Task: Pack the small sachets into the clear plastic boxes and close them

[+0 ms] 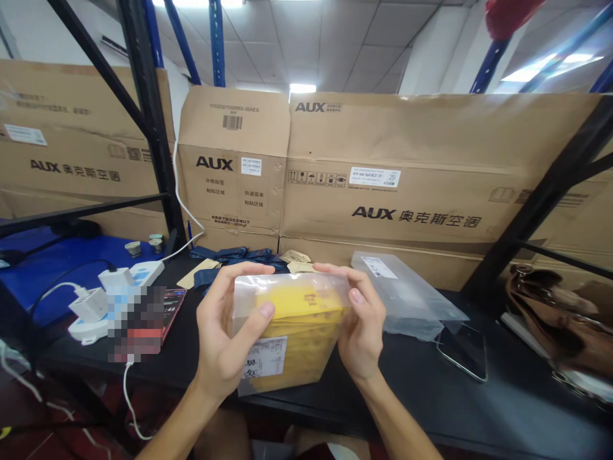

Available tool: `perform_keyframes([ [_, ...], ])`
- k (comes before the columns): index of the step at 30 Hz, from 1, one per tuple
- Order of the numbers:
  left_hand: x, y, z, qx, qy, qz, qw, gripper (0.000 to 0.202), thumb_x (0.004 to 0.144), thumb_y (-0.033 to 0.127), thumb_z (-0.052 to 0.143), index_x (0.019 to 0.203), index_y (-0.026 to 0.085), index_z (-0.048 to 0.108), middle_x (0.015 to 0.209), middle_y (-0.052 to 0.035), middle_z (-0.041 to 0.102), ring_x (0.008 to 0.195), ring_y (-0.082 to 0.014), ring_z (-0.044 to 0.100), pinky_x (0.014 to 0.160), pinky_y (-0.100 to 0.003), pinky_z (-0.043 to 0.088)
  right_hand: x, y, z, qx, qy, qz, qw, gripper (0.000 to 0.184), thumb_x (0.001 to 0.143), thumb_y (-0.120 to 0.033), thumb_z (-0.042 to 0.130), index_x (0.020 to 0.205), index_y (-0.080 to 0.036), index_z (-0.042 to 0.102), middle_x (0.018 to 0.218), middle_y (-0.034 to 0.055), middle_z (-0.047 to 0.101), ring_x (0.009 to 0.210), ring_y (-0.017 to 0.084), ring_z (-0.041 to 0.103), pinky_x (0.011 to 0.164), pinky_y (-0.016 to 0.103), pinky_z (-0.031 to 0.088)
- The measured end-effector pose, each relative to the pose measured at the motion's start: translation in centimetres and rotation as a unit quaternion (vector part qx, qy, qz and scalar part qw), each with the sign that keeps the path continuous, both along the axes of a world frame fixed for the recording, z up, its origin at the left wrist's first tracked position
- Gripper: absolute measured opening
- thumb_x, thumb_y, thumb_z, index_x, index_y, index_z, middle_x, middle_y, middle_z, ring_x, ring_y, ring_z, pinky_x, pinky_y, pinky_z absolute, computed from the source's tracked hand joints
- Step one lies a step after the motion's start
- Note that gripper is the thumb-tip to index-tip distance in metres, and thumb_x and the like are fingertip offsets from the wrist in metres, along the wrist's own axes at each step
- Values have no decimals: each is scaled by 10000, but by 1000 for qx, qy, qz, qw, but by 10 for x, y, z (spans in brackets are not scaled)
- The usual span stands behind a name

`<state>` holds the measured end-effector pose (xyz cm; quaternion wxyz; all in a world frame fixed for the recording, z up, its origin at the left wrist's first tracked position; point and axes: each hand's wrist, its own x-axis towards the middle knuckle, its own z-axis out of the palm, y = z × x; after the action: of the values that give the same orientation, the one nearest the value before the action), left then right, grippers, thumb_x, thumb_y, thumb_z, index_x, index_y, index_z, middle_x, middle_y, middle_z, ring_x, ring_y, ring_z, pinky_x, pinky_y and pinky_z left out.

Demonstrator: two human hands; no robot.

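Between my two hands is a frosted clear plastic bag (306,358) packed with yellow packets (301,313), held above the front edge of the black table. A white label with print and handwriting (266,356) is stuck low on its left side. My left hand (225,326) grips the left side, thumb pressed on the front face and fingers behind. My right hand (361,319) is closed round the right side, its fingertips at the upper edge. Behind the bag lie dark blue packets (239,255) and beige paper pieces (297,257), partly hidden.
Right of the bag lies another frosted plastic bag (407,294) with a label, beside a phone (462,351). A brown bag (560,319) sits far right. At left are a charging phone (167,313), a power strip (148,273) and cables. Cardboard sheets (383,140) wall the back.
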<state>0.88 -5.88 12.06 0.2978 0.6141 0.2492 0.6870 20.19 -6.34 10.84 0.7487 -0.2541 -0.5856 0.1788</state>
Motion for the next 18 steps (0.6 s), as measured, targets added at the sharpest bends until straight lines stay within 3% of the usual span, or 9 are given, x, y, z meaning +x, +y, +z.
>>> perform_keyframes([
  [6, 0, 1, 1, 14, 4, 6, 1000, 295, 912, 363, 787, 1175, 238, 737, 1186, -70, 773, 1073, -271, 724, 901, -378, 576, -2, 1, 2, -22, 1, -9, 1000, 195, 1033, -330, 673, 1187, -273, 778, 1242, 68, 817, 1148, 260, 757, 973, 412, 595],
  [13, -2, 1, 2, -8, -6, -12, 1000, 303, 902, 364, 800, 1162, 226, 728, 1208, -81, 775, 1126, -291, 725, 954, -393, 575, -5, 1, 7, -22, -21, -39, 999, 200, 1018, -323, 666, 1166, -253, 782, 1204, 78, 827, 1101, 271, 778, 928, 432, 617],
  [18, -5, 3, 5, -56, -29, -69, 996, 349, 853, 329, 838, 1178, 243, 742, 1238, -73, 781, 1148, -282, 718, 965, -375, 560, -4, 3, 7, -18, -21, -39, 999, 196, 1000, -312, 672, 1151, -257, 784, 1186, 68, 834, 1115, 272, 782, 954, 443, 623],
])
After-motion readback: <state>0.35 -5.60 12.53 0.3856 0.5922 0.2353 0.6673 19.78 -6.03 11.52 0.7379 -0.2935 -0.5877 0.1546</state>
